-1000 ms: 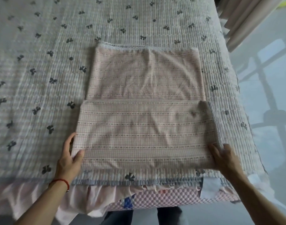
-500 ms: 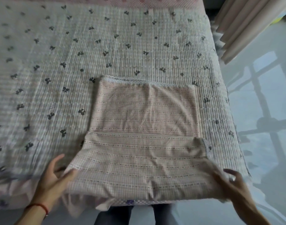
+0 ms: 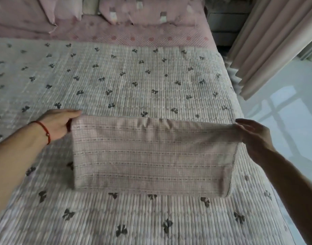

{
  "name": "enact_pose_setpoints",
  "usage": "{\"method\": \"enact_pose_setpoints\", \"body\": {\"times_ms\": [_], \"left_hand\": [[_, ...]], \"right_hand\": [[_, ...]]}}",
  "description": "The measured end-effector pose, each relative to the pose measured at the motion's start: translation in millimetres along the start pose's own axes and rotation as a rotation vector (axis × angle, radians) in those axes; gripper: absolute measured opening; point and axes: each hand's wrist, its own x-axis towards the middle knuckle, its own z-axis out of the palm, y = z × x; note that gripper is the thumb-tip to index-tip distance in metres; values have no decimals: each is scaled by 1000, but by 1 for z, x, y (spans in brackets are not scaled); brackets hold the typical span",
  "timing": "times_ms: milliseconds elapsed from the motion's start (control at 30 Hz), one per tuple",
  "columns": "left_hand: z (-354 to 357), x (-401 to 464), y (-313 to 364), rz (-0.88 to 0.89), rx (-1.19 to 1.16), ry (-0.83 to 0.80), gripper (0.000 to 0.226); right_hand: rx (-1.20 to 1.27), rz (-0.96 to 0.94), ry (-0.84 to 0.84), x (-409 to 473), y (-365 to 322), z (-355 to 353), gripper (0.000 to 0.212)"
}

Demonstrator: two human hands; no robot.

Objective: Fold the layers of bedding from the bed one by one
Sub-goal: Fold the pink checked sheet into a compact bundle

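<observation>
The folded sheet (image 3: 151,156) lies on the quilt (image 3: 134,82). Pillows (image 3: 146,11) sit far behind. Curtains (image 3: 268,41) hang right.

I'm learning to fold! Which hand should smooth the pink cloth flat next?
Probably the left hand: its fingers lie straighter along the folded pink cloth's far corner, while the right hand pinches the other corner, holding it in place.

Bed (image 3: 151,32) under bow-print quilt (image 3: 134,85), folded pink sheet (image 3: 151,156) atop

One head-worn view looks forward and down, close over the bed (image 3: 151,85).
</observation>
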Motion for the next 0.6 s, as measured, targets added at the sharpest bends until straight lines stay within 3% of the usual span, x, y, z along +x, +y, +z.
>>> {"method": "enact_pose_setpoints", "body": {"times_ms": [67, 133, 233, 333, 433, 500, 533, 600], "left_hand": [[22, 32, -17, 5, 94, 16, 6], [36, 55, -59, -54, 419, 15, 32], [48, 79, -135, -45, 721, 58, 70], [51, 75, -159, 3, 806, 221, 77], [75, 50, -159, 267, 1040, 324, 71], [113, 26, -163, 539, 1298, 209, 66], [137, 24, -163, 628, 1386, 122, 65], [182, 33, -166, 676, 1464, 28, 62]], "right_hand": [[-113, 80, -78, 40, 35, 19, 48], [-295, 171, -91, 50, 74, 36, 59], [-592, 120, 41, 40, 130, 63, 68], [-599, 102, 142, 16, 127, 68, 61], [-712, 83, 133, 7, 123, 64, 62], [-893, 40, 180, -6, 121, 77, 80], [-989, -59, 185, -8, 122, 89, 84], [-1163, -336, 36, -4, 117, 115, 77]]}}
